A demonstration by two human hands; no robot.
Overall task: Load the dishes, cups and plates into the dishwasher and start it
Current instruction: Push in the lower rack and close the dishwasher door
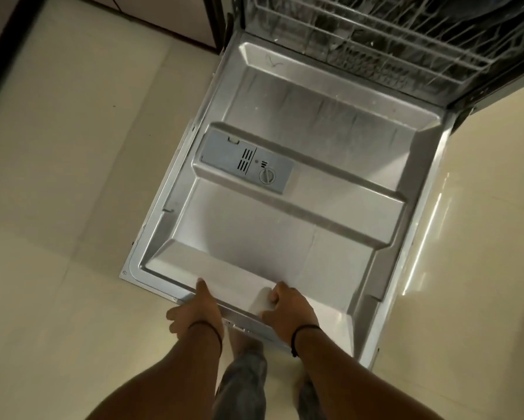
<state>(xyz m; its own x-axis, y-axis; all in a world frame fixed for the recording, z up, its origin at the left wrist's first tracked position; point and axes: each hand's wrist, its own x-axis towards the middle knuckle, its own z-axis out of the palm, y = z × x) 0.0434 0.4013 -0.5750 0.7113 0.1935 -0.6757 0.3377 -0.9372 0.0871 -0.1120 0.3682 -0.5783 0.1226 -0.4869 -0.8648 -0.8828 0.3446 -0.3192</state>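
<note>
Dishwasher door (285, 183) folded down flat over floor (72, 177). Dispenser (245, 162) left of door centre. Rack (391, 34) behind door, contents unclear. Both hands (288, 310) on near edge.

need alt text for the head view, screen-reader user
Both hands, left hand and right hand, grip the near edge of a fully lowered dishwasher door, seen from above. Its steel inner face holds a grey detergent dispenser; a wire rack sits inside, beyond the door.
</note>
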